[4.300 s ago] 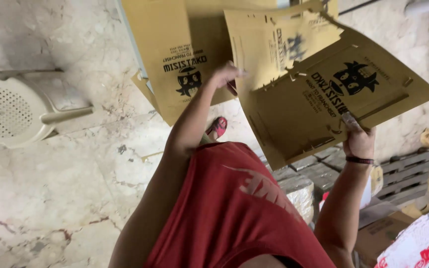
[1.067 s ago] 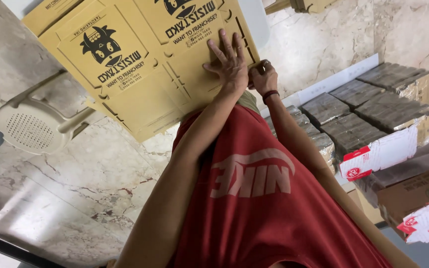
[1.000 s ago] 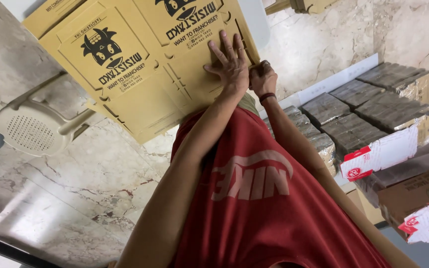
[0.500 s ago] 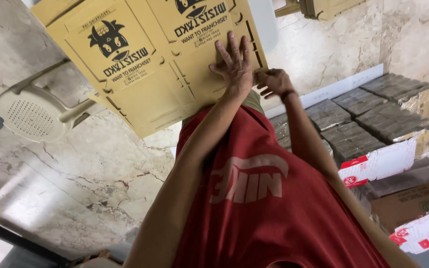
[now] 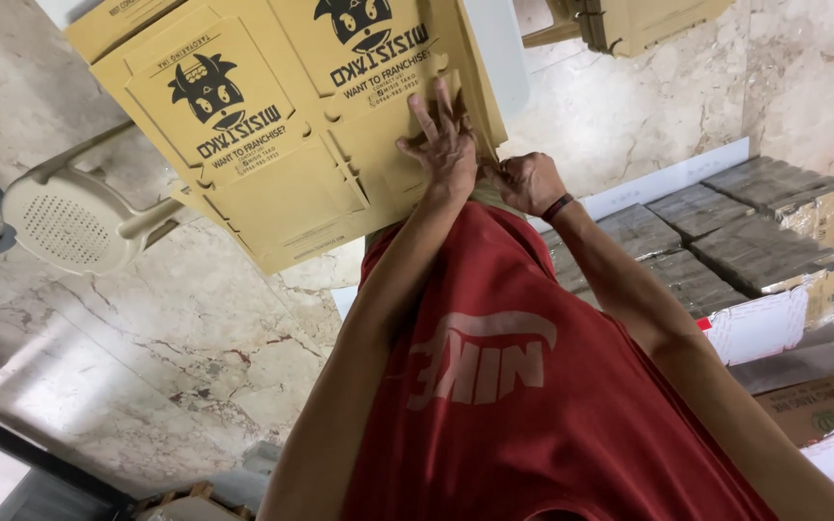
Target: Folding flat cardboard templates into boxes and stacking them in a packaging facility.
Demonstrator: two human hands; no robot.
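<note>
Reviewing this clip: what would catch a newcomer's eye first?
The flat cardboard sheets with black print, filling the top centre. The left hand presses flat on them, the right hand grips their lower edge beside it. Below spreads the red shirt; a white plastic chair sits at left.

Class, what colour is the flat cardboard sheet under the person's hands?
Yellowish tan with black print: the cardboard sheet, seen in the head view.

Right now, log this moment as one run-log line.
left hand: flat on cardboard sheet | right hand: pinching the sheet's edge | white plastic chair: beside, on marble floor
</note>
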